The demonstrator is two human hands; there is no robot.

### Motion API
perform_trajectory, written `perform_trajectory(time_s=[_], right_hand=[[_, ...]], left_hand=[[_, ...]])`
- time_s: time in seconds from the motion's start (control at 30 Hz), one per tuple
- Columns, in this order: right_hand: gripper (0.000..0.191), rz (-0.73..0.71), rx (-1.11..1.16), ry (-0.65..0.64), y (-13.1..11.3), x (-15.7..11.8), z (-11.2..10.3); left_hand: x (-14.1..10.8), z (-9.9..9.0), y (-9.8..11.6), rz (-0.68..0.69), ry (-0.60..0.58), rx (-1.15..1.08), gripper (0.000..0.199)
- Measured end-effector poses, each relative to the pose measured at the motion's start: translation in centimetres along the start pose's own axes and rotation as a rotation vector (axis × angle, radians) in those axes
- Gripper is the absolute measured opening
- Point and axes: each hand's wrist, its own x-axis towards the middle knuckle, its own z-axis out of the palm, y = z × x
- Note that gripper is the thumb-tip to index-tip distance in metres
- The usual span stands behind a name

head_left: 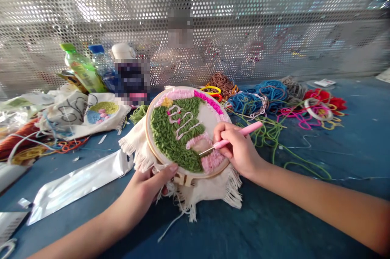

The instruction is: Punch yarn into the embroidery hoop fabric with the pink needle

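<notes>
A round wooden embroidery hoop (148, 129) holds white cloth worked with green, pink and magenta yarn loops, tilted toward me. My left hand (152, 186) grips its lower left edge, thumb on the rim and fingers hidden beneath. My right hand (236, 147) is closed round a pink punch needle (251, 128). The metal tip meets the cloth at the lower middle of the hoop, by the green loops' edge. Frayed cloth (210, 194) hangs below the hoop.
Tangled yarn (268, 92) lies behind on the right, with a white ring (318, 109) among it. Bottles (82, 68) stand at the back left beside another stitched cloth (85, 115). A clear plastic sleeve (79, 184) rests on the blue table (289, 218). Perforated metal rises behind.
</notes>
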Motion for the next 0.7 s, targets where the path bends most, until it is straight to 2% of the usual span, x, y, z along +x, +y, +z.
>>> perform_trajectory(time_s=[0.23,0.43,0.6,0.7], right_hand=[[0.017,-0.012,0.000,0.018,0.03,-0.34,0.04],[0.017,0.001,0.049,0.027,-0.06,-0.23,-0.02],[0.018,-0.033,-0.106,-0.009,-0.31,-0.53,0.28],[0.018,-0.107,-0.240,-0.070,-0.39,-0.88,0.31]], left_hand=[[-0.25,-0.10,0.01,0.132,-0.060,0.074,0.042],[-0.28,-0.08,-0.03,0.087,-0.044,0.095,0.037],[-0.24,-0.08,0.04,0.103,-0.059,0.077,0.041],[-0.23,-0.10,0.10,0.075,-0.039,0.086,0.043]])
